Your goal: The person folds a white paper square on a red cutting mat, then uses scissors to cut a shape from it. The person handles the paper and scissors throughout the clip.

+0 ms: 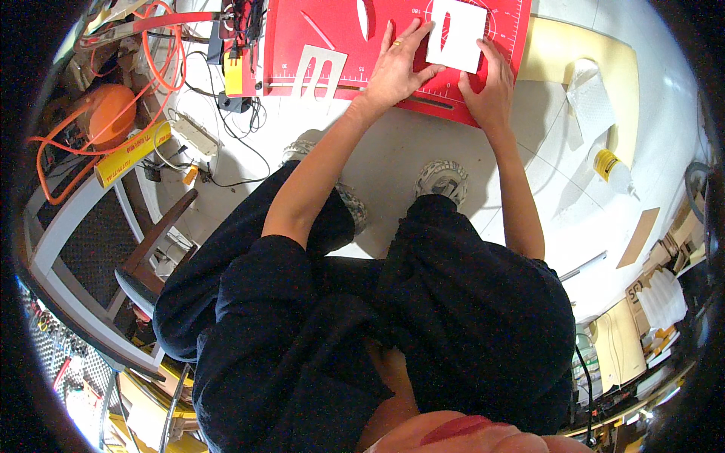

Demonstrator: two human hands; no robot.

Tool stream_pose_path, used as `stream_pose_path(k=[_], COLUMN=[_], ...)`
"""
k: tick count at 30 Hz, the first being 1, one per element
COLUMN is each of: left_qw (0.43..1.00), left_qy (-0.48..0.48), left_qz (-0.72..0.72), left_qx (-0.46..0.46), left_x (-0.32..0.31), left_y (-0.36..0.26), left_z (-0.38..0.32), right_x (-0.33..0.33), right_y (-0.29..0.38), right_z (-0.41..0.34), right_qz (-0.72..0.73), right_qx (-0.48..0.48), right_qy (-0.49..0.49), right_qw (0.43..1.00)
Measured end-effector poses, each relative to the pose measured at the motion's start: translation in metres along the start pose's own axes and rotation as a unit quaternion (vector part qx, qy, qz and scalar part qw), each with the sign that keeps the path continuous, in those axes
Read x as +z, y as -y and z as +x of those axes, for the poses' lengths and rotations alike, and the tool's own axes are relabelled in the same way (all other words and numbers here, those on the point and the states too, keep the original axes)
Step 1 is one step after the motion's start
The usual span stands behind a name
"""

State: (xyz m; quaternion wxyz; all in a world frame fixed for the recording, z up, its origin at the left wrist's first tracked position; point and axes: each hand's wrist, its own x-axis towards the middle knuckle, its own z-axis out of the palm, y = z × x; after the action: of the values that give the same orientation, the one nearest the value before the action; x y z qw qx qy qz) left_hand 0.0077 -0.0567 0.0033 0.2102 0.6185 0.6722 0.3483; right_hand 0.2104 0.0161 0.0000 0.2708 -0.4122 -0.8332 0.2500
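A white rectangular sheet [468, 37] with a long leaf-shaped slot lies on a red board [391, 62] with ruler and angle markings. My left hand [401, 65] rests at the sheet's left side, fingers spread, fingertips near its edge. My right hand [490, 85] touches the sheet's right edge with a finger, its thumb below the lower edge. Left of my left hand, a pale sheet with elongated cut-outs [322, 63] lies over the board's near edge. A pink stick-like item [318, 30] and a white leaf-shaped piece [363, 20] lie farther up the board.
Left of the board are a power strip [193, 136], black cables and an orange hose [164, 85]. On the right floor lie bubble wrap [590, 102], a yellow-labelled clear bottle [613, 170] and a cardboard strip [638, 238]. A grey-framed chair [68, 226] stands at left.
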Motion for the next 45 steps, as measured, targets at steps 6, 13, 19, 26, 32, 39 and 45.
stream_pose_path(k=[6,13,19,26,32,39,45], left_qw=[1.000,1.000,1.000,1.000,1.000,1.000,1.000], left_qy=[-0.002,-0.004,-0.006,-0.009,-0.011,-0.007,-0.006], left_qz=[0.001,0.001,0.000,0.010,0.007,0.010,0.016], left_qx=[0.007,0.010,0.009,0.008,0.008,0.012,0.014], left_x=[0.000,0.000,0.000,0.001,0.001,0.001,0.002], left_y=[0.000,0.001,0.000,0.002,0.001,0.002,0.003], left_z=[0.002,0.003,0.005,0.006,0.008,0.009,0.010], right_x=[0.001,0.001,0.001,0.001,0.001,0.001,0.001], right_y=[-0.001,-0.003,-0.004,-0.002,-0.003,-0.002,-0.001], right_z=[0.001,0.002,0.004,0.006,0.008,0.009,0.011], right_qz=[0.002,-0.004,-0.003,0.002,-0.001,0.003,0.006], right_qx=[-0.001,-0.008,-0.010,-0.008,-0.013,-0.002,-0.001], right_qy=[0.000,-0.006,-0.007,-0.014,-0.012,-0.014,-0.013], right_qw=[1.000,1.000,1.000,1.000,1.000,1.000,1.000])
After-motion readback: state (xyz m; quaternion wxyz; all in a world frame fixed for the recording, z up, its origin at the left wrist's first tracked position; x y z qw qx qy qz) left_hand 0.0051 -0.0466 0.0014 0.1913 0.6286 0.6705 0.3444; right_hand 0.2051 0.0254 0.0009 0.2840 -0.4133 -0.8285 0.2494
